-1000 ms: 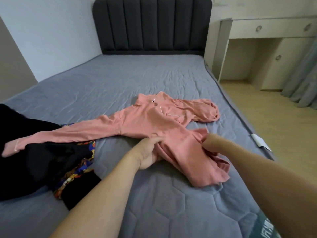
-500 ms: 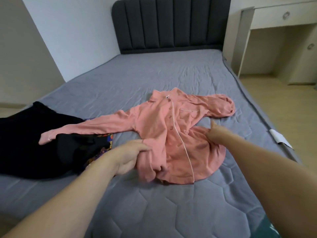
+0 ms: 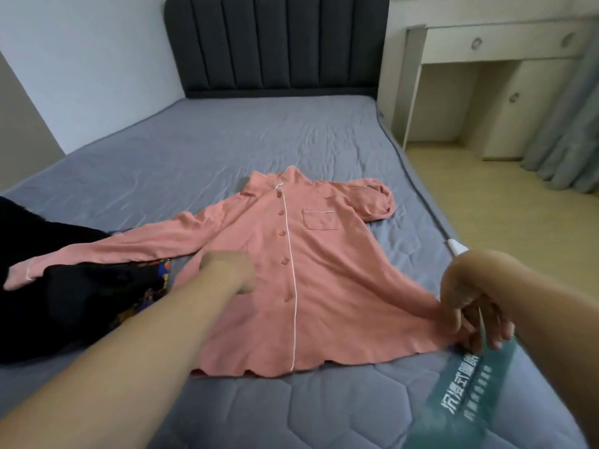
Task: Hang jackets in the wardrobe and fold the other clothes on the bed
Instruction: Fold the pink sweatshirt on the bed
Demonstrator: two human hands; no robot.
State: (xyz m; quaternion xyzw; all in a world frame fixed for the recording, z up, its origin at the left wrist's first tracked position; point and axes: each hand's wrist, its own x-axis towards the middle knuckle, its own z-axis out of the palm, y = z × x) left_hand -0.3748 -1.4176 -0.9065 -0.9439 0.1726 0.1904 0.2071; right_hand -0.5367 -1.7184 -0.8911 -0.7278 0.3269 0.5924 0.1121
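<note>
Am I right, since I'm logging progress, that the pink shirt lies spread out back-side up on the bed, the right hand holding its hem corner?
Not quite: the pink shirt lies front-side up, its buttons and chest pocket showing in the head view. The rest holds: it is spread on the bed, the right hand holding its hem corner.

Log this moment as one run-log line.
step: spreading pink shirt flat on bed | left hand: on shirt front | right hand: pinching hem corner
</note>
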